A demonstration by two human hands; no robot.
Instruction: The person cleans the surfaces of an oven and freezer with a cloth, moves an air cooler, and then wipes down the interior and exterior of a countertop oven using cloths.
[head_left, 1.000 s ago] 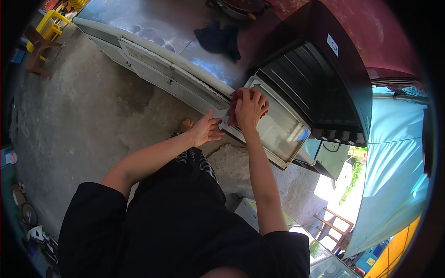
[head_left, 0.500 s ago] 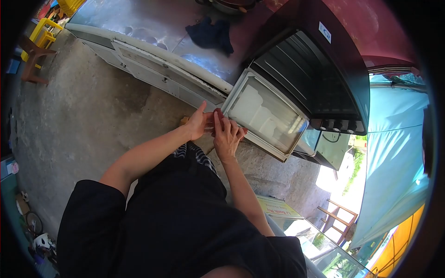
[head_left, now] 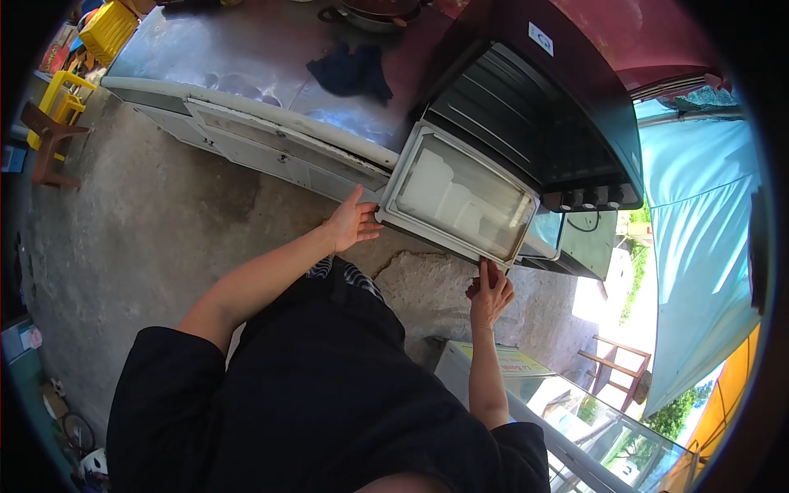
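A black countertop oven [head_left: 567, 140] stands with its glass door [head_left: 460, 193] folded down and open. My left hand [head_left: 352, 223] is at the door's near left corner, fingers outstretched and apart, with nothing in it. By the door's near right corner, my right hand [head_left: 491, 300] grips a dark red cloth [head_left: 472, 287], mostly hidden by the fingers. Its fingertips touch the door's outer edge.
The oven sits on a metal counter [head_left: 246, 62] with white cabinet fronts. A dark cloth [head_left: 352, 72] and a pan [head_left: 378, 18] lie on it. A glass display case [head_left: 592, 427] stands at lower right. Brown and yellow stools [head_left: 53, 144] are at far left.
My right hand has moved right along the door's edge with the red cloth, from the left corner to the right one. My left hand has stayed near the left corner.
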